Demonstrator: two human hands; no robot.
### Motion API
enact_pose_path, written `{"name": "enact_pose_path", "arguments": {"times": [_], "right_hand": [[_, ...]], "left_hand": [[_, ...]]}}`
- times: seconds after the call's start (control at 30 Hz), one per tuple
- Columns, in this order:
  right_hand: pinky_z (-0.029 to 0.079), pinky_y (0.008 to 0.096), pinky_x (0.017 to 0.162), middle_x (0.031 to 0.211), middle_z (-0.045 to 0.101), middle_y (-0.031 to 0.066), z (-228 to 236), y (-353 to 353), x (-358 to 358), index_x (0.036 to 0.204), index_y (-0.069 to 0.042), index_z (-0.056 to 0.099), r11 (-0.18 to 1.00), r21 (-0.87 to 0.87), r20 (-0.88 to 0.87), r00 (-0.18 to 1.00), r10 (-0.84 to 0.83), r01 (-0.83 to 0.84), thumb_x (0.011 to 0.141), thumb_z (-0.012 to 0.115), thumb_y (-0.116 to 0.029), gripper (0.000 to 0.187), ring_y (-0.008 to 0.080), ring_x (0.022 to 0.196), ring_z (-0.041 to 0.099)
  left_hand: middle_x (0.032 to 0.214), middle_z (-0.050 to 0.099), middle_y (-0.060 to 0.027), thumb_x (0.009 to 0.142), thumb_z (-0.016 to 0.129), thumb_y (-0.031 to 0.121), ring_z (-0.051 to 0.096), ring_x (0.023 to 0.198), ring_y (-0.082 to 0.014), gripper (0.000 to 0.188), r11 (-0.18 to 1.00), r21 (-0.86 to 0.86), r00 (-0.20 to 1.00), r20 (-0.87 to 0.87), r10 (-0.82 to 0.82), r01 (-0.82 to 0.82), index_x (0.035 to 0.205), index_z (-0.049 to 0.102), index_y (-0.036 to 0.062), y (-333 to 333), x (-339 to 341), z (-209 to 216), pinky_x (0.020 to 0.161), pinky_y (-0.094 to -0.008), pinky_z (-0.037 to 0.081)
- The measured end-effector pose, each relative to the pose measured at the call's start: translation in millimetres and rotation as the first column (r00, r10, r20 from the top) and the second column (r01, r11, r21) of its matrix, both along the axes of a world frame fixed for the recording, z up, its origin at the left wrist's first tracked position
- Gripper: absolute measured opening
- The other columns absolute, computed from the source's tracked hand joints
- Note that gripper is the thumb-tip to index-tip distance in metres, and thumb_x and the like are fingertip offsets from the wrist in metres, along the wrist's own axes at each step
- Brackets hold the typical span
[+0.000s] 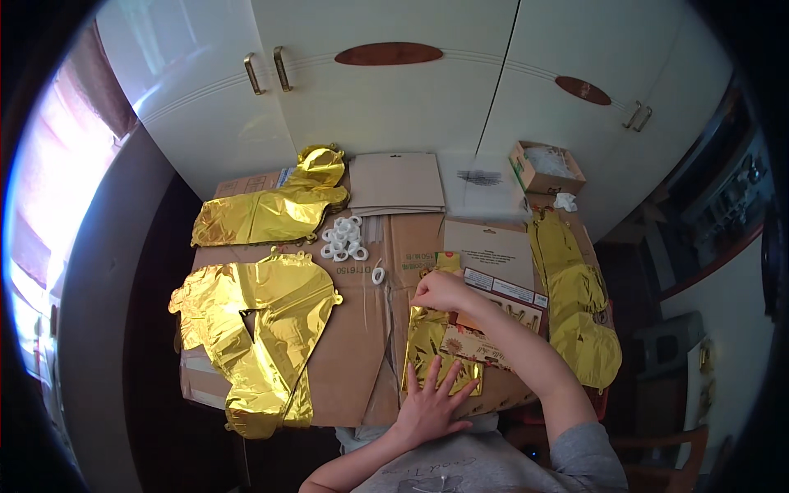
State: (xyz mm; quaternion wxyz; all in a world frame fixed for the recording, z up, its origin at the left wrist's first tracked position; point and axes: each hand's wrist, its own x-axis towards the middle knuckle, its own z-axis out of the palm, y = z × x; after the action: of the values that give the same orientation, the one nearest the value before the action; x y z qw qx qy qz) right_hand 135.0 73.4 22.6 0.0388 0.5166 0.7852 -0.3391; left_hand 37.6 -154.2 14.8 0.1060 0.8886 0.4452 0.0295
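Note:
A folded gold foil balloon (427, 330) lies on the cardboard in front of me. My left hand (434, 401) presses flat on its near end, fingers spread. Over its upper part my right hand (438, 292) is closed with the fingertips at the foil, and a bit of gold shows beyond the knuckles. Under my right forearm are a printed card package (505, 296) and a patterned paper strip (472, 343), both partly covered. A large gold foil balloon (255, 329) is spread flat to the left.
White rings (342, 238) are heaped at the middle, one ring (378, 275) apart. More gold foil balloons lie at back left (263, 215) and right (579, 308). Brown cards (396, 182), a clear plastic sheet (485, 185) and an open box (546, 168) stand along the cabinet side.

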Motion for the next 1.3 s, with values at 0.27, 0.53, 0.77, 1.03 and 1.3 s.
{"name": "enact_pose_path", "arguments": {"times": [0.27, 0.53, 0.77, 1.03, 1.3], "right_hand": [[0.035, 0.0467, 0.09, 0.079, 0.072, 0.004, -13, -5, 3, 0.087, -0.017, 0.077, 0.993, -0.05, -0.142, 0.983, -0.117, 0.11, 0.079, 0.072, -0.044, 0.029, 0.0233, 0.081, 0.068], [0.034, 0.0454, 0.089, 0.082, 0.073, 0.0033, -10, -15, -2, 0.083, -0.017, 0.077, 0.978, 0.021, -0.14, 0.969, -0.205, 0.21, 0.079, 0.071, -0.042, 0.026, 0.0226, 0.085, 0.068], [0.035, 0.0461, 0.091, 0.083, 0.072, 0.0011, -10, -26, -11, 0.076, -0.018, 0.075, 0.96, 0.169, -0.106, 0.973, -0.206, 0.222, 0.079, 0.071, -0.042, 0.024, 0.0227, 0.094, 0.065], [0.036, 0.0439, 0.089, 0.081, 0.073, 0.0038, 8, -19, -12, 0.084, -0.018, 0.078, 0.998, 0.052, 0.075, 0.997, -0.031, 0.028, 0.077, 0.067, -0.049, 0.033, 0.0249, 0.086, 0.067], [0.036, 0.0436, 0.088, 0.08, 0.072, 0.0028, -10, -16, -5, 0.082, -0.019, 0.077, 0.988, -0.049, -0.103, 0.983, -0.15, 0.145, 0.075, 0.071, -0.044, 0.027, 0.0243, 0.085, 0.067]], "left_hand": [[0.156, 0.031, -0.0141, 0.079, 0.049, 0.078, 0.024, 0.142, -0.046, 0.084, 1.0, 0.025, 1.0, -0.013, -0.003, 0.003, 0.15, 0.037, 0.0342, 0, 0, -1, 0.102, -0.0788, 0.016], [0.156, 0.031, -0.0139, 0.079, 0.049, 0.079, 0.024, 0.142, -0.0456, 0.085, 1.0, 0.028, 1.0, -0.028, -0.007, 0.007, 0.15, 0.036, 0.0344, 0, 0, 0, 0.102, -0.0783, 0.015], [0.156, 0.03, -0.0138, 0.078, 0.051, 0.079, 0.022, 0.143, -0.0453, 0.086, 1.0, 0.016, 0.999, -0.045, -0.007, 0.008, 0.15, 0.035, 0.0349, 0, 0, 1, 0.102, -0.0792, 0.015], [0.157, 0.029, -0.014, 0.078, 0.051, 0.079, 0.021, 0.144, -0.0459, 0.087, 1.0, 0.013, 0.999, -0.042, -0.008, 0.008, 0.151, 0.033, 0.0351, -1, 0, -2, 0.103, -0.0795, 0.012], [0.157, 0.03, -0.014, 0.077, 0.052, 0.079, 0.022, 0.144, -0.0462, 0.088, 1.0, 0.011, 0.999, -0.036, -0.01, 0.01, 0.151, 0.032, 0.0348, 0, 1, -1, 0.102, -0.0796, 0.013]]}}
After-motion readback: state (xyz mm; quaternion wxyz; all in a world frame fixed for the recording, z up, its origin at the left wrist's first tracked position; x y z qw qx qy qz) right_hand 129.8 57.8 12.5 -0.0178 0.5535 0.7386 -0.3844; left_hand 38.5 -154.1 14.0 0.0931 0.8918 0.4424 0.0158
